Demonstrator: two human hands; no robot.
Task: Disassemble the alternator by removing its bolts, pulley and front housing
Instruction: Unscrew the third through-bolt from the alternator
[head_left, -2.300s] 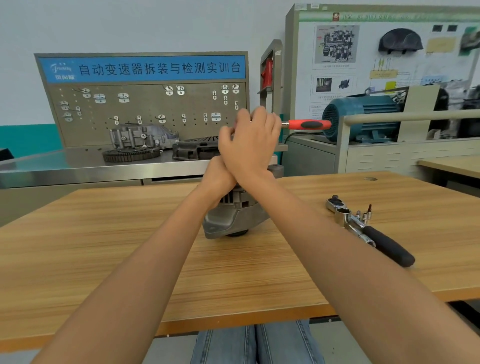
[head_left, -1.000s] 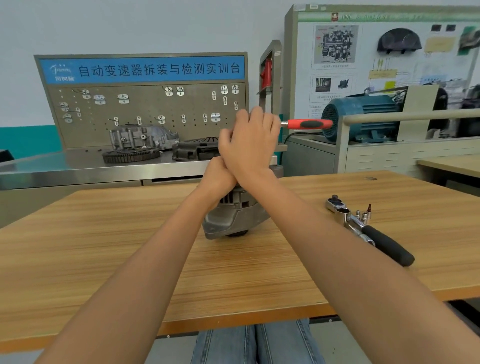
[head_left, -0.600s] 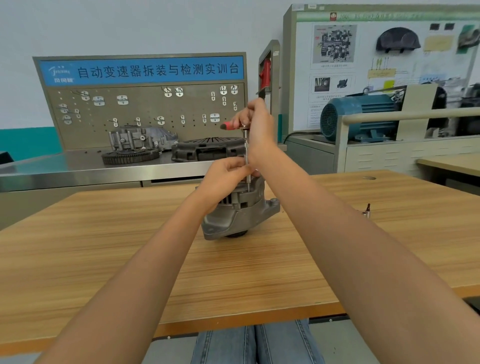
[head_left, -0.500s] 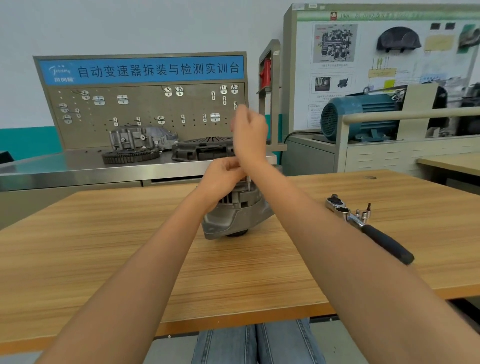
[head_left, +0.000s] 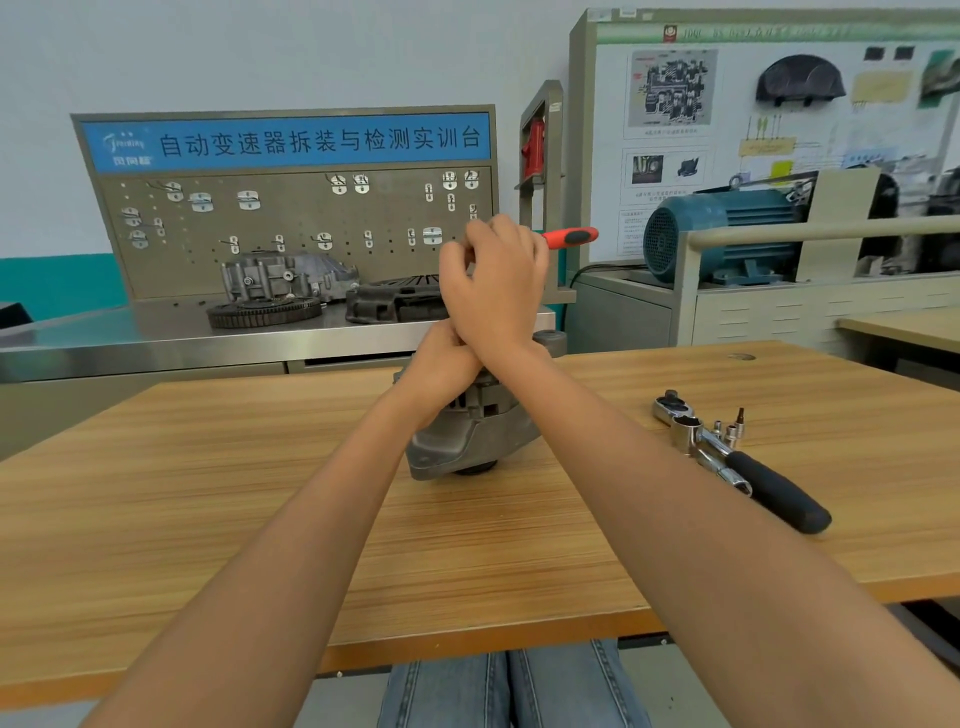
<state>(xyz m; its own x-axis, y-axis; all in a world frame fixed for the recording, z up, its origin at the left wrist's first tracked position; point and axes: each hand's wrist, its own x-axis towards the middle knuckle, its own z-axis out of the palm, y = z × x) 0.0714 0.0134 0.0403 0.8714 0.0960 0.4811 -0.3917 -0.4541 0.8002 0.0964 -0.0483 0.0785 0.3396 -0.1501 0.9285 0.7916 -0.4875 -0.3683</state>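
A vocational automotive training workshop. At 11 o'clock, a grey metal pegboard with a blue Chinese-lettered banner (head_left: 284, 208) stands on a steel-topped bench (head_left: 156, 332) carrying a dark toothed gear ring (head_left: 264, 313) and a cast housing. At 1 o'clock, a teal electric motor (head_left: 722, 234) sits before a white instructional display board (head_left: 727, 114), apparently showing wiring diagrams.

Bare forearms (no sleeves showing), blue denim jeans (head_left: 511, 691) below.

A wooden table (head_left: 208, 519) fronts a steel bench (head_left: 130, 338) — toothed ring (head_left: 262, 312) and grey casting (head_left: 283, 278) on it — a blue motor (head_left: 722, 234) stands right, perhaps electric.
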